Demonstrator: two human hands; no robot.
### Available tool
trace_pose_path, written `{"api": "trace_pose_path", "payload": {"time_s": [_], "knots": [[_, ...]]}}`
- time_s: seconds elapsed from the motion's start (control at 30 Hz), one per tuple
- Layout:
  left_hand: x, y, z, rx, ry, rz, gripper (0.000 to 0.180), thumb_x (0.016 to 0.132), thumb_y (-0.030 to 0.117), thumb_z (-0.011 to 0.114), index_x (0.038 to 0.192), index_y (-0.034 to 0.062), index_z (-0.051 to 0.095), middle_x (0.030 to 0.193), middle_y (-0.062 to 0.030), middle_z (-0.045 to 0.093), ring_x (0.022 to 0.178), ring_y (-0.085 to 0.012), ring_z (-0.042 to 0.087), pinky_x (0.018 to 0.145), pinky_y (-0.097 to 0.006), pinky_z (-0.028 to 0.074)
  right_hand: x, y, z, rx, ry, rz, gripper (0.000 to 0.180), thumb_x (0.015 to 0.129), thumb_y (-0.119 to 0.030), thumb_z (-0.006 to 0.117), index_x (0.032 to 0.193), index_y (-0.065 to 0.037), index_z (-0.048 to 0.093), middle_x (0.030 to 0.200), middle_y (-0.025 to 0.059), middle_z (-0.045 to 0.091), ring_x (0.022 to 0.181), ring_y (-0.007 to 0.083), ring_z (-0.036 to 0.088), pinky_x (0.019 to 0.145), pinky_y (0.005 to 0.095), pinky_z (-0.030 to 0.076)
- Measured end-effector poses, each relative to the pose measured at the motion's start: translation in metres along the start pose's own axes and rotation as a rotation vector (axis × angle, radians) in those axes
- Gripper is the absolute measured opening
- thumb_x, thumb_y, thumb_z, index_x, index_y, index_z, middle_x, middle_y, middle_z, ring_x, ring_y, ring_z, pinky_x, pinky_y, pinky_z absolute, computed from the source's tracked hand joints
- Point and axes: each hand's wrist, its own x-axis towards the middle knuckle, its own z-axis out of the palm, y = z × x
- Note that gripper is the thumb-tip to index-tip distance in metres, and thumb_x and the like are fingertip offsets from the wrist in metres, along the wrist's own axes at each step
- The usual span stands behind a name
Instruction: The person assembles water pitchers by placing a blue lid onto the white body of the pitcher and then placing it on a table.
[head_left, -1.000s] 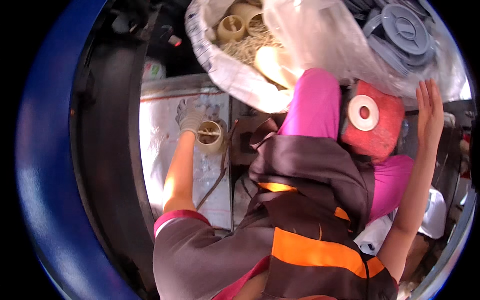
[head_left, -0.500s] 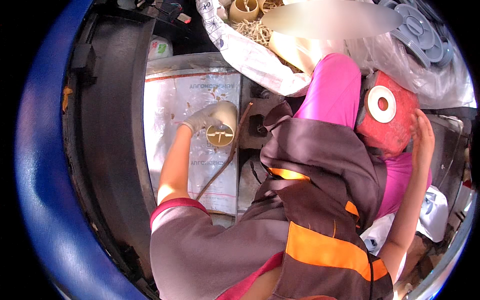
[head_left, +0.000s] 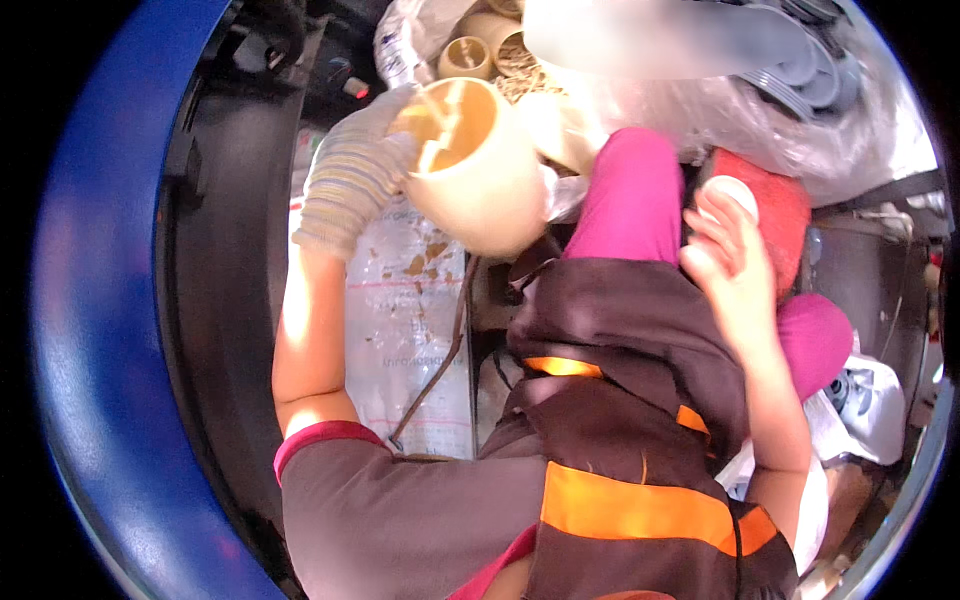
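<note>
My left hand, in a striped knit glove, grips the rim of a cream, round, hollow plastic part. The part is raised and tilted, so its open mouth and the slotted bar across its inside show. My bare right hand is over a red block by my knees, fingers stretched and somewhat spread. Behind those fingers, on the block, is a white ring. The fingers partly cover it, and whether they touch it I cannot tell.
A white sack at the back holds more cream parts and straw-like scraps. Grey round lids lie in clear plastic at the far right. A thin stick crosses the plastic-covered surface to my left. A dark panel borders it.
My left hand has lifted the cream part from the plastic-covered surface, up and closer to me. My right hand has moved left from the red block's side to over the white ring.
</note>
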Motion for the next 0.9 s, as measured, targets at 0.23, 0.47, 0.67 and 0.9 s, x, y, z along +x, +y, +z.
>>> {"api": "trace_pose_path", "payload": {"time_s": [0.23,0.47,0.67,0.9], "knots": [[-0.022,0.13,0.055,-0.236,-0.391,0.351,0.041,0.089,0.014,0.053,0.126,-0.0036,0.052,0.098,-0.0079,0.064,0.09,-0.0127,0.058,0.08,-0.023,0.046,-0.01,-0.055,-0.012,-0.079,-0.06,-0.424,0.114,0.053,-0.026,0.09,0.143,-0.002,0.024,0.137,0.0187,0.041,0.128,0.0295,0.043,0.106,0.0392,0.035],[-0.031,0.129,0.141,-0.473,-0.442,1.075,0.019,0.084,0.021,0.054,0.088,0.0048,0.064,0.101,-0.0155,0.062,0.094,-0.0321,0.059,0.084,-0.043,0.045,-0.037,0.012,-0.056,0.551,-0.355,-0.156,0.097,0.058,-0.026,0.085,0.136,-0.002,0.033,0.137,0.0143,0.042,0.129,0.0249,0.039,0.108,0.0371,0.03],[-0.034,0.112,0.162,-0.481,-0.577,0.982,0.021,0.087,0.023,0.052,0.08,0.0048,0.06,0.087,-0.0131,0.062,0.083,-0.0301,0.059,0.08,-0.04,0.043,-0.05,0.026,-0.063,0.325,-0.217,-0.335,0.054,0.066,-0.024,0.079,0.107,-0.004,0.049,0.12,0.0125,0.051,0.123,0.0275,0.044,0.105,0.0405,0.032],[-0.04,0.099,0.155,-0.448,-0.424,0.85,0.023,0.083,0.026,0.059,0.071,0.0062,0.057,0.072,-0.0109,0.059,0.073,-0.0315,0.059,0.069,-0.041,0.045,-0.049,0.007,-0.053,0.127,-0.198,-0.365,0.045,0.066,-0.018,0.078,0.099,-0.004,0.05,0.102,0.0097,0.054,0.111,0.0292,0.053,0.097,0.0405,0.04]]}}
